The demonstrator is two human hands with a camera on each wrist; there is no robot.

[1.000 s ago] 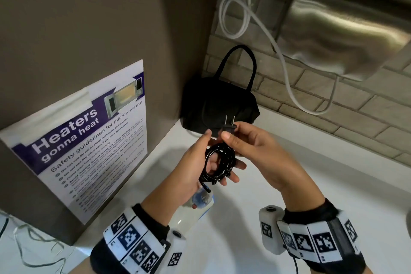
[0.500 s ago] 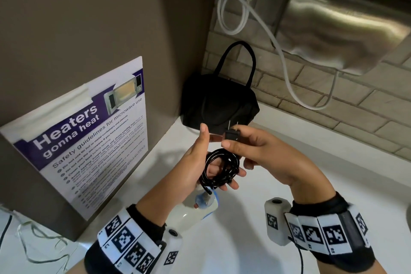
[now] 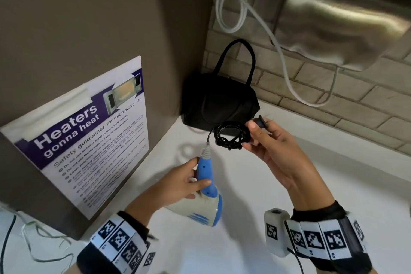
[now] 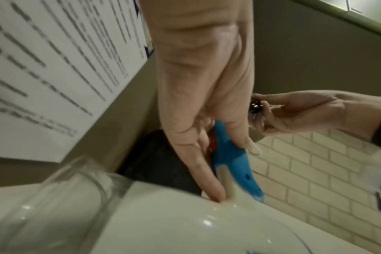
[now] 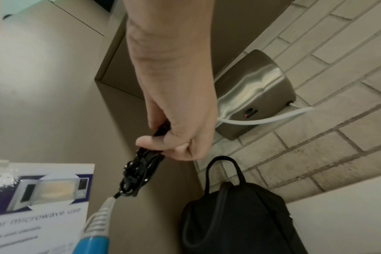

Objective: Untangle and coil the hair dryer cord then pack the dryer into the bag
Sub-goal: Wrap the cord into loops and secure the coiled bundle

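A white and blue hair dryer (image 3: pixel 205 202) lies low over the white counter (image 3: pixel 244 240), its blue handle (image 4: pixel 230 154) pointing away from me. My left hand (image 3: pixel 186 182) grips that handle with thumb and fingers round it. The black cord (image 3: pixel 231 135) is wound into a small coil just above the handle's end. My right hand (image 3: pixel 266 140) pinches the coil (image 5: pixel 139 170) together with the black plug (image 3: pixel 261 122) at its right side. A black bag (image 3: pixel 219 100) with an upright loop handle stands in the back corner, behind the coil; I cannot see whether it is open.
A brown panel with a "Heaters gonna heat" poster (image 3: pixel 89 140) walls the left side. A steel wall-mounted hand dryer (image 3: pixel 340 20) with a white cable (image 3: pixel 266 29) hangs on the brick wall (image 3: pixel 355 104) at the right. Loose wires (image 3: pixel 33 242) lie at the lower left.
My left hand has let go of the coil and dropped to grip the dryer's blue handle. My right hand now holds the coil and plug alone, moved slightly right.
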